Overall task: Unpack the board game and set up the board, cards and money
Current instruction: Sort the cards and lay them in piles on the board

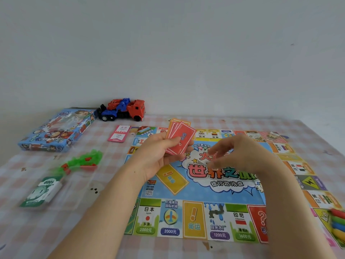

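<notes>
Left hand [158, 154] clenched on fan of red and orange paper cards [180, 138], above colourful paper game board [220, 186] on table. Right hand [240, 154] blurry, cannot tell. Loose fan could slip, scatter.

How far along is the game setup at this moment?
Done: the board lies unfolded beside the box. In hand: the left hand holds a fan of red cards; the right hand hovers nearby. Left: the money still sits bundled off the board.

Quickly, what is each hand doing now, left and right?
Left hand: closed on a fan of red cards.
Right hand: blurred, fingers curled, holding nothing visible; grip cannot be told.
</notes>
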A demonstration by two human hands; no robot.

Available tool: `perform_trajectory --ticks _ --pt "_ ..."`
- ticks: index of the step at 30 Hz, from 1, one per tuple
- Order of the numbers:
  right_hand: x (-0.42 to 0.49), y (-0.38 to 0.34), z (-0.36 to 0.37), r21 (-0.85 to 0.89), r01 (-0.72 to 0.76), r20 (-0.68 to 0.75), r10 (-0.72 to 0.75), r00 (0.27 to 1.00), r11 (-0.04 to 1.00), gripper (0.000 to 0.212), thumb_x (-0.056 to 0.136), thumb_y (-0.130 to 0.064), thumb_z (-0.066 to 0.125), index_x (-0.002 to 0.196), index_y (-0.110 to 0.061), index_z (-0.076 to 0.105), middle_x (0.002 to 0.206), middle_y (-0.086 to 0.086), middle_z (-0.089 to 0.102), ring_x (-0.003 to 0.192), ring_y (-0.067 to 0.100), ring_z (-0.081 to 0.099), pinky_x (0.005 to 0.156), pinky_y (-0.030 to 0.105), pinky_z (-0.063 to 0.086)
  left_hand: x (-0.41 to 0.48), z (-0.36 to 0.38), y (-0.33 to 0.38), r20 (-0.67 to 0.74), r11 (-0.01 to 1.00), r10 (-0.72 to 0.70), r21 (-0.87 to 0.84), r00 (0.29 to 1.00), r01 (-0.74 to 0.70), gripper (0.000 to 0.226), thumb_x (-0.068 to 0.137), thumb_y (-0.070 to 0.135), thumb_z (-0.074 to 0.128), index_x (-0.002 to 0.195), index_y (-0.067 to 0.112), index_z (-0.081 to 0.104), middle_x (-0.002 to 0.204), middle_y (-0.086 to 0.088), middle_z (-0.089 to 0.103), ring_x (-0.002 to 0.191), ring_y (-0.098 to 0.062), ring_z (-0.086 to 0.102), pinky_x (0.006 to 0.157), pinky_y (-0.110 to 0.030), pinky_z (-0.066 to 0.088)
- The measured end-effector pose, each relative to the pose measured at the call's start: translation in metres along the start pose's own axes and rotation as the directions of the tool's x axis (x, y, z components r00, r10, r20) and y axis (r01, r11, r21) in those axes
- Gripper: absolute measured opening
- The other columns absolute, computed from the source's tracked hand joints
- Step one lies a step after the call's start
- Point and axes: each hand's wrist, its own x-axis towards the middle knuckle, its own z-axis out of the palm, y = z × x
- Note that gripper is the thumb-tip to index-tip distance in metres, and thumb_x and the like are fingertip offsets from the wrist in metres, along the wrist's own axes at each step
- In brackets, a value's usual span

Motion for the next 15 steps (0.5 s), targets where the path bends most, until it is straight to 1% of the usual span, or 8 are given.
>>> perform_trajectory --ticks 2,3,4,5,8,10,12,15 --pt "0.001 0.000 -0.001 0.135 0.041 -0.201 -0.013 0.980 0.990 0.021 0.073 -0.040 0.078 0.087 -0.026 0.073 0.080 -0.005 0.069 0.062 0.002 0.057 0.055 0.020 0.039 0.000 0.001 -0.001 -0.014 1.000 0.009 -0.004 1.000 -0.009 0.022 0.092 0.005 0.054 0.113 0.001 0.060 0.099 -0.015 0.073 0.086 -0.020 0.072 0.053 -0.020 0.056" --pt "0.003 -0.001 -0.001 0.200 0.068 -0.314 -0.001 0.950 0.977 0.020 0.076 -0.041 0.075 0.085 -0.023 0.074 0.078 -0.003 0.070 0.052 -0.002 0.053 0.054 0.021 0.038 0.000 0.002 -0.001 -0.024 1.000 0.016 0.000 1.000 -0.016 0.021 0.091 0.005 0.055 0.111 0.002 0.061 0.098 -0.014 0.073 0.085 -0.020 0.073 0.053 -0.019 0.056" --pt "0.003 -0.003 -0.001 0.246 0.087 -0.387 0.015 0.922 0.965 0.021 0.079 -0.042 0.072 0.083 -0.021 0.074 0.075 -0.001 0.071 0.044 -0.003 0.049 0.053 0.022 0.037 0.000 0.003 -0.002 -0.036 1.000 0.023 0.008 0.999 -0.023 0.020 0.090 0.005 0.057 0.109 0.004 0.062 0.095 -0.013 0.074 0.081 -0.019 0.073 0.052 -0.019 0.056" --pt "0.004 -0.005 -0.001 0.279 0.094 -0.406 0.028 0.913 0.956 0.024 0.080 -0.043 0.070 0.082 -0.019 0.074 0.073 -0.002 0.071 0.038 -0.003 0.046 0.052 0.022 0.037 0.000 0.005 -0.003 -0.053 0.999 0.032 0.025 0.998 -0.031 0.018 0.088 0.006 0.060 0.105 0.006 0.063 0.091 -0.011 0.074 0.077 -0.018 0.073 0.049 -0.018 0.054" --pt "0.001 -0.018 0.009 0.347 0.087 -0.283 0.016 0.959 0.934 0.029 0.075 -0.051 0.070 0.077 -0.022 0.074 0.059 -0.010 0.067 0.036 -0.002 0.043 0.052 0.021 0.040 -0.001 0.009 -0.005 -0.108 0.986 0.087 0.153 0.990 -0.070 0.013 0.084 0.013 0.067 0.097 0.016 0.066 0.085 -0.004 0.075 0.066 -0.010 0.070 0.043 -0.016 0.047" --pt "0.003 -0.022 0.017 0.378 0.103 -0.244 -0.008 0.970 0.920 0.024 0.074 -0.044 0.074 0.076 -0.021 0.074 0.053 -0.011 0.063 0.037 -0.003 0.044 0.049 0.017 0.039 -0.001 0.011 -0.008 -0.113 0.972 0.120 0.218 0.986 -0.093 0.014 0.080 0.016 0.071 0.094 0.019 0.067 0.084 -0.001 0.074 0.065 -0.009 0.069 0.045 -0.016 0.046" --pt "0.008 -0.020 0.022 0.423 0.116 -0.278 0.007 0.961 0.899 0.018 0.075 -0.033 0.077 0.076 -0.016 0.074 0.053 -0.008 0.062 0.038 -0.002 0.044 0.047 0.017 0.038 -0.001 0.014 -0.009 -0.081 0.975 0.111 0.203 0.990 -0.093 0.017 0.080 0.017 0.071 0.096 0.018 0.067 0.089 -0.003 0.074 0.072 -0.012 0.070 0.050 -0.018 0.051" --pt "0.012 -0.016 0.023 0.475 0.104 -0.293 0.046 0.955 0.874 0.015 0.076 -0.027 0.078 0.075 -0.014 0.073 0.053 -0.006 0.062 0.039 0.002 0.045 0.047 0.019 0.040 -0.002 0.017 -0.008 -0.063 0.995 0.052 0.094 0.997 -0.046 0.018 0.087 0.021 0.063 0.102 0.012 0.067 0.095 -0.009 0.074 0.079 -0.018 0.071 0.054 -0.022 0.056"
